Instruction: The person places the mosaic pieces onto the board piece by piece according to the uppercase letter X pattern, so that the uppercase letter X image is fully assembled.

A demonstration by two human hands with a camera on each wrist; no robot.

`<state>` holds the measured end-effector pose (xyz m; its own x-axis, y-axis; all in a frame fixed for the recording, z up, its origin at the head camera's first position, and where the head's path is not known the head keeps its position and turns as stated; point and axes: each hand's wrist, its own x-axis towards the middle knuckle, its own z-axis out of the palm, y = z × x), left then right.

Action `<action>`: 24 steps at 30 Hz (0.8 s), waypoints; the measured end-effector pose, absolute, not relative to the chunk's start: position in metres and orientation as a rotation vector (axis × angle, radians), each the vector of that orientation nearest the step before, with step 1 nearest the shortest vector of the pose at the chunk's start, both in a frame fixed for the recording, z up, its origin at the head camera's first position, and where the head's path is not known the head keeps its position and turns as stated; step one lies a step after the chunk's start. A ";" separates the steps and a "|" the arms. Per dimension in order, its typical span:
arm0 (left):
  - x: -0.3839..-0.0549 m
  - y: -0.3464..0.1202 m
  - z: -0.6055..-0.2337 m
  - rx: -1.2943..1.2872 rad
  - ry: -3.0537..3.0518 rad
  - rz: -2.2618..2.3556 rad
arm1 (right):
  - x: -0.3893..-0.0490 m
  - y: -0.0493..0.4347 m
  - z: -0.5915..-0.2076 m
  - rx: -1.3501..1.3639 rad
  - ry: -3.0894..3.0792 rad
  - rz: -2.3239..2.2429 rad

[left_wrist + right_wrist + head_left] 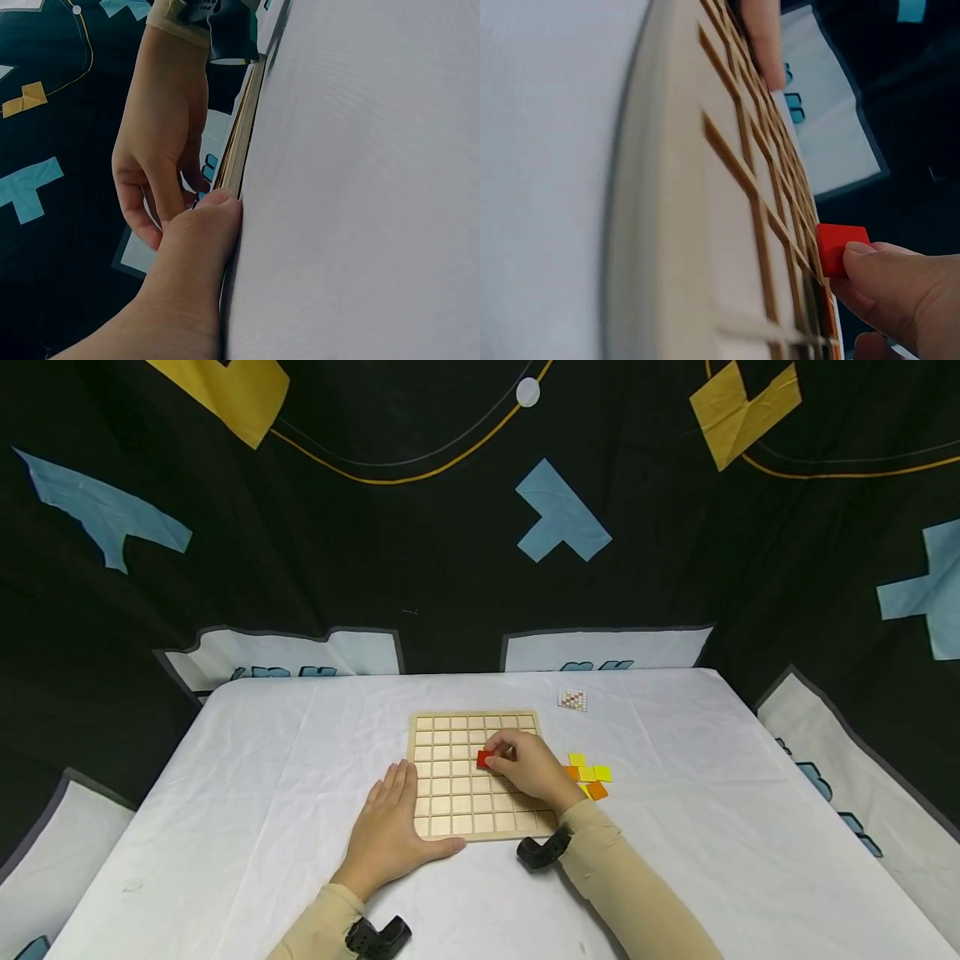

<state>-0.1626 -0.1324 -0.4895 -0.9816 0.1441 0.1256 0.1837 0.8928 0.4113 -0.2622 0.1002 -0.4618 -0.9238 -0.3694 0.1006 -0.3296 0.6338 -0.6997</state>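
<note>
Red square tile (484, 759): small, light, rigid, likely smooth-faced, pinched at its edges by your right hand (529, 767) over the middle of the wooden grid board (450, 810), which your flat left hand (390, 827) steadies.

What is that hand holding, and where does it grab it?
The right hand pinches a red tile by its edges, over the wooden grid board.
</note>
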 end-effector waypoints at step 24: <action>-0.162 -0.133 -0.490 -0.261 -2.949 -0.644 | -0.257 0.089 -0.467 -0.677 2.918 -1.012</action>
<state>-0.1622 -0.1328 -0.4903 -0.9789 0.1431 0.1456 0.1908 0.8952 0.4027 -0.2574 0.0885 -0.4666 -0.9081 -0.3887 0.1558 -0.4017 0.7034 -0.5864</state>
